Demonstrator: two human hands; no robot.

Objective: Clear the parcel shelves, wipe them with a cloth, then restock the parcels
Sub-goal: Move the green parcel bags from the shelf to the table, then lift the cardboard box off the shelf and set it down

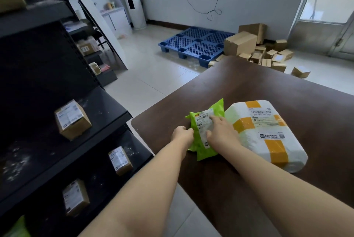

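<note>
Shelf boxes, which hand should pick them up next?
Probably the left hand. The shelves and the nearest box are on its side, while the right hand rests farther away on the green bag, beside the white parcel.

The bag (217, 107) is thin, glossy green plastic, creased, with a paper label (203, 127). The parcel (254, 141) has a white, faintly textured plastic wrap and shiny yellow tape (275, 150). The surface (249, 87) is smooth, dark brown, wood-look. The shelves (107, 106) are matt black metal, dust-speckled. The box (72, 120) is brown cardboard. The pallet (197, 45) is blue plastic and the floor (153, 76) is glossy tile.
</note>
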